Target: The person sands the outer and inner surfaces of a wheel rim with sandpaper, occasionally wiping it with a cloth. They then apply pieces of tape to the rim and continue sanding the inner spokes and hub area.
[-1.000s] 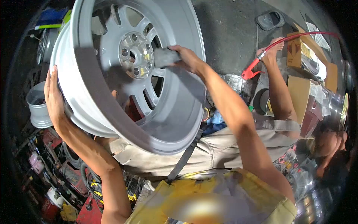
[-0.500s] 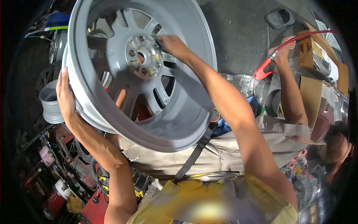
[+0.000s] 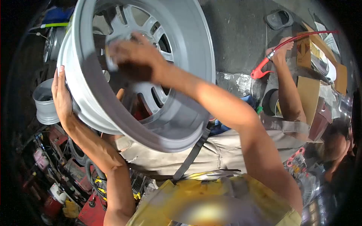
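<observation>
A large grey alloy wheel rim leans tilted over my lap, its spokes and centre hub facing up toward me. My left hand lies with fingers stretched along the outer barrel at the left side, pressed against it. Inside the rim, my right hand is over the spokes left of the hub, smeared by motion. Its fingers look curled, and a pale grey blurred patch shows at their tips; what it is I cannot make out. The hand and its shadow hide part of the hub.
A red air blow gun on a red hose hangs right of the rim, near my bare foot. Cardboard boxes stand at the right, with a dark sandal above. A smaller rim and cluttered tools lie at the left.
My right hand has swept left from the hub's right edge, across to the spokes on the left. My left hand stays against the rim. The whole view has shifted slightly.
</observation>
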`<state>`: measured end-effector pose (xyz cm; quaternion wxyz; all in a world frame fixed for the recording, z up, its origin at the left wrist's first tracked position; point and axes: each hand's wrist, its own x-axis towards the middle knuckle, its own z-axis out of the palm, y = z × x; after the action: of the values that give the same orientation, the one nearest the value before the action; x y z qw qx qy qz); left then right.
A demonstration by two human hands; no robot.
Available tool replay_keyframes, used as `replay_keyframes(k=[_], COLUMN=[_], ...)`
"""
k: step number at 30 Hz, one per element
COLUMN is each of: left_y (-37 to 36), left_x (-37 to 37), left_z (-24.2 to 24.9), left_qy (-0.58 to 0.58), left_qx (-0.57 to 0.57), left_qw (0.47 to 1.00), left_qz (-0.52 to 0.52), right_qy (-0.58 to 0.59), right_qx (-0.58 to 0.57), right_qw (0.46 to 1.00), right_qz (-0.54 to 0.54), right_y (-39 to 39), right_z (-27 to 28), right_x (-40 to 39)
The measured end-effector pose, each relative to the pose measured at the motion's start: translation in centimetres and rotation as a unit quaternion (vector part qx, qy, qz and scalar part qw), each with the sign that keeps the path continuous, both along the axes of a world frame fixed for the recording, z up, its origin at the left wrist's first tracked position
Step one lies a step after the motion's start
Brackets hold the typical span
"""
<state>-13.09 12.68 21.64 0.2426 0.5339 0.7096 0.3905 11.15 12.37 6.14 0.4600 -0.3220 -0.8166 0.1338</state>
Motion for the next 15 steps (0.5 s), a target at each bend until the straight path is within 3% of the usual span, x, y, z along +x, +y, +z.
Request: replay_keyframes(k=[2,3,6,8,10,12,14,15], left_y=[0.5,0.7,1.3,1.3,1.0,0.6,0.7,0.8], left_x=[-1.8,-1.2,-1.4,-1.1,0.0,0.8,1.1,1.2], left_z=[-0.6,-0.2,-0.2,0.0,0.5,0.6,0.8,0.9], left_qy=[0.025,0.005,0.020,0.010,0.042,0.055,0.062,0.052], left_qx=[0.020,-0.005,0.005,0.003,-0.001,-0.003,-0.007,-0.008], left_qw=[0.999,1.000,0.999,0.999,0.999,0.998,0.998,0.999], left_qz=[-0.019,-0.017,-0.024,-0.046,-0.024,-0.013,0.011,-0.011], right_qy=[0.072,0.100,0.212,0.321,0.314,0.277,0.251,0.228], right_qx=[-0.130,-0.250,-0.498,-0.513,-0.597,-0.642,-0.689,-0.686], right_qw=[0.987,0.962,0.838,0.792,0.732,0.705,0.671,0.685], right_qz=[-0.053,-0.049,-0.061,-0.083,-0.098,-0.116,-0.112,-0.087], right_y=[4.9,6.0,5.9,2.2,-2.8,-6.6,-9.2,-10.4], right_z=[-2.0,-2.8,-8.7,-13.3,-12.9,-12.3,-6.4,-5.4], right_x=[-0.4,0.9,2.8,1.7,1.3,-0.4,0.0,-0.9])
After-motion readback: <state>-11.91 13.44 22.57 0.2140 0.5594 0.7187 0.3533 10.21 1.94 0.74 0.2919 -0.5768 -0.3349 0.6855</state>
